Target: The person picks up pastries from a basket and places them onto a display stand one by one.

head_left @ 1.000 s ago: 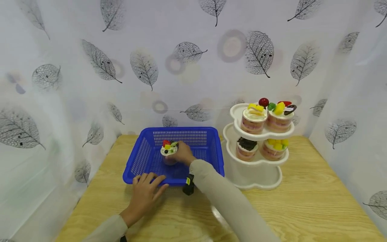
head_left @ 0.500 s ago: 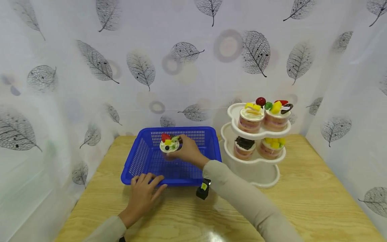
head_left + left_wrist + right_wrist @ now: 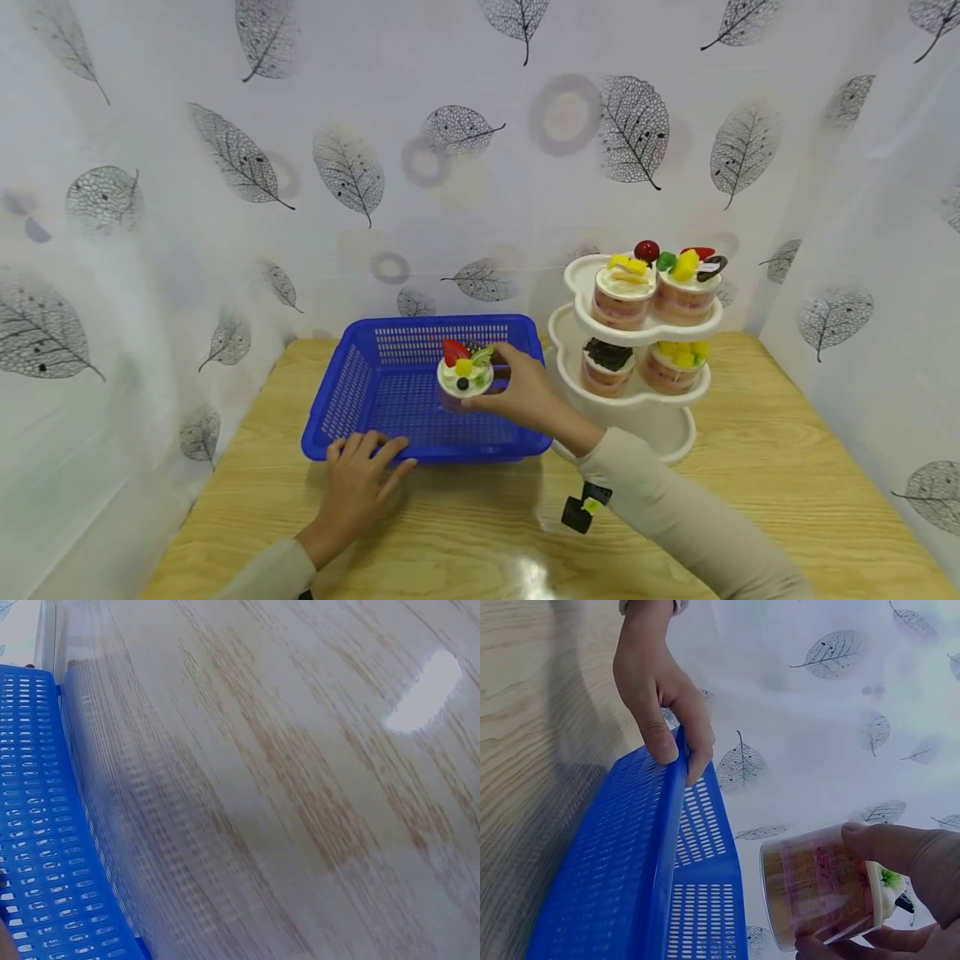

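Note:
My right hand [image 3: 528,393] holds a clear dessert cup [image 3: 459,392] between thumb and fingers, above the blue basket [image 3: 435,322]. White cream tops the cup, with a strawberry, a yellow cube, a dark berry and a green slice. Pink and tan layers show through its wall in the right wrist view, where thumb and fingertips lie on the cup [image 3: 821,889]. My left hand [image 3: 357,485] grips the basket's near rim; the right wrist view shows its thumb [image 3: 660,742] outside and fingers over the rim. The left wrist view has mostly the basket's side [image 3: 45,817].
A white tiered stand [image 3: 645,337] is right of the basket. Two dessert cups show on its top tier and two on the middle one; its bottom tier [image 3: 671,437] is partly behind the right arm. A leaf-patterned curtain [image 3: 480,192] hangs behind the wooden table [image 3: 765,467].
My right hand has lifted the dessert cup from inside the basket and moved it right. The left hand has stayed at the near rim.

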Action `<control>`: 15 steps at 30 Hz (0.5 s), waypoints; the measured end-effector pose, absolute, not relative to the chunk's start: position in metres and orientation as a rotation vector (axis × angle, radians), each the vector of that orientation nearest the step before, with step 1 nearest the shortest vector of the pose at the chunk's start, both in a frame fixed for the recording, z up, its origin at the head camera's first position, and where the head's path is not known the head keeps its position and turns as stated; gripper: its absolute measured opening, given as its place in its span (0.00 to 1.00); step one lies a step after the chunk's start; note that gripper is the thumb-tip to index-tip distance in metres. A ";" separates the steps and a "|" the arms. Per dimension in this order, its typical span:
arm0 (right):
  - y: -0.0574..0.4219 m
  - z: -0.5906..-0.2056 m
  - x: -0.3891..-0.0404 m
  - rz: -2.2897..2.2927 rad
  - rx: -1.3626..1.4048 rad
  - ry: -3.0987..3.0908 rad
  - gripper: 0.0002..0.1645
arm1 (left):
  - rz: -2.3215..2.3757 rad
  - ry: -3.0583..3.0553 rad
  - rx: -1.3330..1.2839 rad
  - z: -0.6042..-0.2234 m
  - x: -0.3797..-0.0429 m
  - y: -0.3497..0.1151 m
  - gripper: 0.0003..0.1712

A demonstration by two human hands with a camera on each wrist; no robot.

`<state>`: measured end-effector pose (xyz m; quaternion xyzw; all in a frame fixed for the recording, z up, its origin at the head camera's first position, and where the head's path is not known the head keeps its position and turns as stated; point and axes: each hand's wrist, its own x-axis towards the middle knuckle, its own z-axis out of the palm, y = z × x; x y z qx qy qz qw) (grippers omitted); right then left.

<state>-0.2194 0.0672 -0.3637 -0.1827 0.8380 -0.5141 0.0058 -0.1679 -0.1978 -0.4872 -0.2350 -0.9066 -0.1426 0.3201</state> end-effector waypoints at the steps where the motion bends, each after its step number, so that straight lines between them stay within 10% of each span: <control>1: 0.072 -0.364 -0.216 -1.630 -0.578 2.608 0.38 | -0.380 -2.378 -0.619 -0.487 -0.168 -0.198 0.18; 15: 0.144 -0.376 -0.174 -1.637 -0.561 2.604 0.42 | -0.388 -2.382 -0.623 -0.487 -0.167 -0.197 0.19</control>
